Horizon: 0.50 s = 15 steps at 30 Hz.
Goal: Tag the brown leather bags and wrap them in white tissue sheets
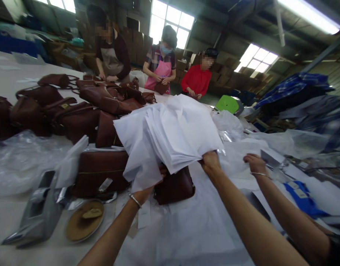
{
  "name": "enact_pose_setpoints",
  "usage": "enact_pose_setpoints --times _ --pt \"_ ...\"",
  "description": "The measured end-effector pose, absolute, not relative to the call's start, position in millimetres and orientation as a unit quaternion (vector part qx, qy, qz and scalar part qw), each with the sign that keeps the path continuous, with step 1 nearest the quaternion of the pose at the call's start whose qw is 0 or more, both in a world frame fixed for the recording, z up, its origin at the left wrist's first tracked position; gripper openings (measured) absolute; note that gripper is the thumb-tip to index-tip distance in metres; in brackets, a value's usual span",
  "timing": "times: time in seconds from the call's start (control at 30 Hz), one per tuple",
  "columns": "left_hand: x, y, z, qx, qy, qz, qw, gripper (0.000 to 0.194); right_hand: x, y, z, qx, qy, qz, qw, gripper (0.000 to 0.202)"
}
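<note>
Before me is a thick, fanned bundle of white paper sheets [181,129], raised and drooping at the left. My right hand [211,161] grips its lower right corner, fingers closed. At the lower left edge my left hand [155,179] is closed on the paper, its fingers partly hidden behind a hanging sheet. Just beneath the bundle lies a small dark brown leather bag [175,188], its top covered by the sheets. Left of it, a flat brown bag [100,171] with a zip and a small white tag rests on the table.
Several brown handbags [78,120] are heaped at left, beside clear plastic wrap [22,162]. Nearer stand a grey tape dispenser [38,208] and a round dish [85,221]. A co-worker's hand [255,164] reaches in from the right. Three people stand across the table.
</note>
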<state>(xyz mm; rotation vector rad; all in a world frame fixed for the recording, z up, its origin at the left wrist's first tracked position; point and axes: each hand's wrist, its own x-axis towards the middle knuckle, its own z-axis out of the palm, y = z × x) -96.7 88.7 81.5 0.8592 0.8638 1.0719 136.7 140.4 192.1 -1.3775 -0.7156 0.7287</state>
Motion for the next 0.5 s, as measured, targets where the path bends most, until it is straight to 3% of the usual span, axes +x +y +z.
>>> enact_pose_setpoints --times 0.1,0.23,0.4,0.5 --pt "-116.3 105.2 89.8 0.326 0.376 0.52 0.694 0.075 153.1 145.5 250.0 -0.584 -0.341 0.342 0.653 0.026" --pt "-136.1 110.3 96.4 0.289 0.364 0.541 0.701 0.065 158.0 143.8 311.7 -0.537 -0.388 0.371 0.651 0.025" --pt "-110.1 92.7 118.5 0.331 0.255 0.459 0.784 0.054 145.3 136.5 340.2 -0.532 -0.379 0.365 0.663 0.024" --pt "-75.1 95.5 143.5 0.325 0.211 0.513 0.766 0.052 129.8 130.2 344.0 -0.55 -0.365 0.334 0.673 0.022"
